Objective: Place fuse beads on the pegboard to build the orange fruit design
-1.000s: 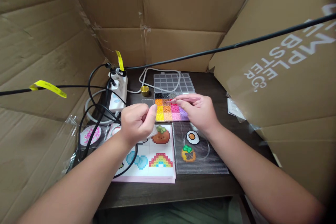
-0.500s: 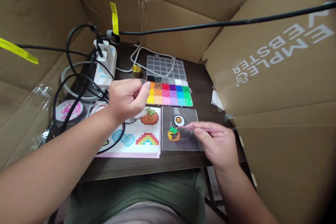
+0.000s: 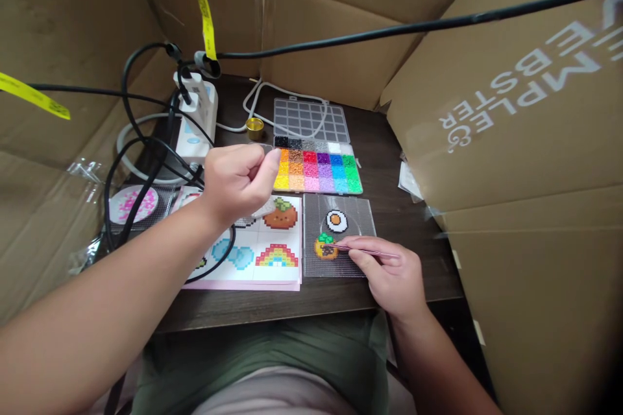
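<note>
My right hand [image 3: 396, 275] is closed around thin pink tweezers [image 3: 363, 250]. Their tip is at an orange-and-green bead figure [image 3: 321, 249] with a dark brown patch, lying on a clear pegboard [image 3: 357, 207]. A fried-egg bead figure [image 3: 336, 221] sits just above it on the same board. My left hand [image 3: 239, 178] is a fist held over the pattern sheet [image 3: 243, 240], near the left edge of the bead box [image 3: 318, 168]. What the fist holds, if anything, is hidden.
A white power strip [image 3: 197, 130] with looped black cables [image 3: 108, 198] stands at the left. Behind the fist is a small gold tin [image 3: 254, 128]. A plate of pink beads [image 3: 134, 205] lies far left. Cardboard walls [image 3: 321, 6] surround the table; a black cable [image 3: 370, 34] crosses above.
My right hand has shifted slightly left and down, and the tweezers' tip has moved lower, from the figure's green top to its brown patch. The left hand stays closed. The view has shifted slightly.
</note>
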The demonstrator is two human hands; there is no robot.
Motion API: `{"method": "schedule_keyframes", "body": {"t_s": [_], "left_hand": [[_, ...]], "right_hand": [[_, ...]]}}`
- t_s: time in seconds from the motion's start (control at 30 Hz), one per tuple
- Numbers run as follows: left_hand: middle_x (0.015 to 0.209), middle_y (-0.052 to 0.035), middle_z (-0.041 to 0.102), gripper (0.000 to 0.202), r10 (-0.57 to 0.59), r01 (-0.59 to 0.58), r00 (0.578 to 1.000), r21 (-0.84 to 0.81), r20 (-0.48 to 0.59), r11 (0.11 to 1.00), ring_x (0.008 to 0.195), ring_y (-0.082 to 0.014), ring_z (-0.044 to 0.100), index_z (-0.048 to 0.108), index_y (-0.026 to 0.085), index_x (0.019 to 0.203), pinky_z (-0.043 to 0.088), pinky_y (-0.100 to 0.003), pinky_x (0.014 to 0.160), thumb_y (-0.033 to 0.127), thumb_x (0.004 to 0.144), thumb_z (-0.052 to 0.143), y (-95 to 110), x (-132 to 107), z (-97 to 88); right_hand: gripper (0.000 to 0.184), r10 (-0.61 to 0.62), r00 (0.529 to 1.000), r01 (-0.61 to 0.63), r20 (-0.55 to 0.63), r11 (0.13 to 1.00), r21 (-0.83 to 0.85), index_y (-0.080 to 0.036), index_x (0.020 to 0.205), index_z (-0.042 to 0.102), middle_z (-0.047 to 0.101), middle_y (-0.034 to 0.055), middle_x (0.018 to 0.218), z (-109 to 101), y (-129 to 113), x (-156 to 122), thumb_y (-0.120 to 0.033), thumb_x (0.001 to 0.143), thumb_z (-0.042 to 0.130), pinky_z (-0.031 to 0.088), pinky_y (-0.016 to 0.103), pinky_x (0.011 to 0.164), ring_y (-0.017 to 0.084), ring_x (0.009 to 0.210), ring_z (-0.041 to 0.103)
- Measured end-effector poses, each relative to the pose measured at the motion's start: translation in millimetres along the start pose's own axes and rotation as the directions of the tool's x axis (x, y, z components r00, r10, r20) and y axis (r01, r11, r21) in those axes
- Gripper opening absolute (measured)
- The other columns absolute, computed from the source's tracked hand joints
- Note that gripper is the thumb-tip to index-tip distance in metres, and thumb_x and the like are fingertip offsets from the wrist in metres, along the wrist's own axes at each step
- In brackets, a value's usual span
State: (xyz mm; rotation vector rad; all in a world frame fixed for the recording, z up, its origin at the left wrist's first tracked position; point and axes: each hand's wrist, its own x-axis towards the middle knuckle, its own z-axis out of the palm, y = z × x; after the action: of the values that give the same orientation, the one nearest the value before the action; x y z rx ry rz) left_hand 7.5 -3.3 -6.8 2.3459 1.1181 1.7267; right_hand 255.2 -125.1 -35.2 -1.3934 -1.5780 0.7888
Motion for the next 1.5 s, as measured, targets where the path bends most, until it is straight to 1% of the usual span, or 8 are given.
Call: {"method": "schedule_keyframes", "body": {"t_s": [0.5, 0.67, 0.77, 0.97, 1.07, 1.23, 1.37, 1.5], "left_hand": [[0.046, 0.0039, 0.020, 0.050, 0.038, -0.038, 0.999, -0.005, -0.018, 0.999, 0.042, -0.0059, 0.019, 0.023, 0.018, 0.053, 0.018, -0.030, 0.038, 0.012, 0.084, 0.061, 0, -1, 2.0], [0.046, 0.0043, 0.019, 0.050, 0.041, -0.040, 0.999, 0.007, -0.018, 0.999, 0.043, -0.0056, 0.019, 0.023, 0.017, 0.052, 0.017, -0.029, 0.038, 0.011, 0.083, 0.061, -1, 0, 2.0], [0.046, 0.0048, 0.018, 0.050, 0.072, -0.072, 0.997, -0.009, -0.040, 0.997, 0.041, -0.0048, 0.018, 0.023, 0.017, 0.051, 0.016, -0.028, 0.036, 0.011, 0.082, 0.062, -2, 1, 2.6], [0.046, 0.0046, 0.019, 0.050, 0.029, -0.029, 0.999, 0.017, -0.015, 0.999, 0.042, -0.0051, 0.019, 0.023, 0.017, 0.051, 0.017, -0.027, 0.037, 0.011, 0.083, 0.061, 0, 1, 1.8], [0.044, 0.0053, 0.018, 0.050, 0.074, -0.075, 0.997, -0.002, -0.035, 0.997, 0.040, -0.0040, 0.018, 0.024, 0.017, 0.049, 0.016, -0.026, 0.036, 0.012, 0.080, 0.063, -1, 2, 2.0], [0.043, 0.0062, 0.019, 0.049, 0.103, -0.103, 0.993, 0.004, -0.059, 0.995, 0.039, -0.0031, 0.018, 0.025, 0.016, 0.047, 0.016, -0.024, 0.035, 0.012, 0.079, 0.062, -4, 4, 2.7], [0.044, 0.0060, 0.019, 0.050, 0.105, -0.105, 0.993, 0.001, -0.058, 0.994, 0.040, -0.0040, 0.019, 0.024, 0.017, 0.049, 0.016, -0.025, 0.035, 0.012, 0.080, 0.063, -3, 3, 1.8], [0.045, 0.0058, 0.018, 0.051, 0.103, -0.103, 0.993, 0.007, -0.049, 0.995, 0.040, -0.0045, 0.018, 0.022, 0.017, 0.050, 0.016, -0.025, 0.036, 0.012, 0.081, 0.063, -2, 3, 1.4]], "right_hand": [[0.018, -0.056, 0.998, 0.057, 0.039, 0.998, -0.010, -0.027, 0.088, 0.078, 0.078, -0.0006, 0.090, 0, 1, 1, -0.015, 0.085, 0.065, 0.060, 0.023, 0.080, 0.014, 0.083, 0.075], [0.018, -0.064, 0.998, 0.064, 0.030, 0.998, -0.009, -0.027, 0.088, 0.078, 0.078, -0.0013, 0.090, 0, 2, 1, -0.015, 0.085, 0.066, 0.060, 0.022, 0.081, 0.014, 0.083, 0.074], [0.018, -0.067, 0.998, 0.067, 0.021, 0.998, -0.004, -0.027, 0.088, 0.078, 0.078, -0.0015, 0.090, 0, 2, 1, -0.014, 0.085, 0.066, 0.060, 0.021, 0.080, 0.013, 0.083, 0.074], [0.018, -0.078, 0.997, 0.078, 0.006, 0.997, 0.010, -0.027, 0.087, 0.078, 0.079, -0.0005, 0.089, 1, 1, 1, -0.014, 0.084, 0.067, 0.060, 0.023, 0.081, 0.014, 0.082, 0.075], [0.017, -0.069, 0.998, 0.069, 0.000, 0.998, 0.012, -0.026, 0.087, 0.078, 0.079, 0.0006, 0.089, 1, 2, 0, -0.014, 0.083, 0.067, 0.061, 0.025, 0.080, 0.015, 0.082, 0.075], [0.016, -0.049, 0.998, 0.051, -0.037, 0.996, 0.069, -0.026, 0.085, 0.078, 0.079, 0.0017, 0.089, -1, 2, 0, -0.014, 0.083, 0.068, 0.062, 0.025, 0.079, 0.016, 0.082, 0.075], [0.016, -0.072, 0.995, 0.077, -0.063, 0.993, 0.085, -0.025, 0.087, 0.078, 0.078, 0.0021, 0.090, -7, -7, 5, -0.014, 0.083, 0.068, 0.062, 0.026, 0.079, 0.016, 0.082, 0.075], [0.015, -0.131, 0.974, 0.155, -0.186, 0.980, 0.122, -0.025, 0.088, 0.078, 0.078, 0.0023, 0.091, -14, -22, 28, -0.015, 0.082, 0.070, 0.061, 0.030, 0.081, 0.018, 0.083, 0.074]]}}
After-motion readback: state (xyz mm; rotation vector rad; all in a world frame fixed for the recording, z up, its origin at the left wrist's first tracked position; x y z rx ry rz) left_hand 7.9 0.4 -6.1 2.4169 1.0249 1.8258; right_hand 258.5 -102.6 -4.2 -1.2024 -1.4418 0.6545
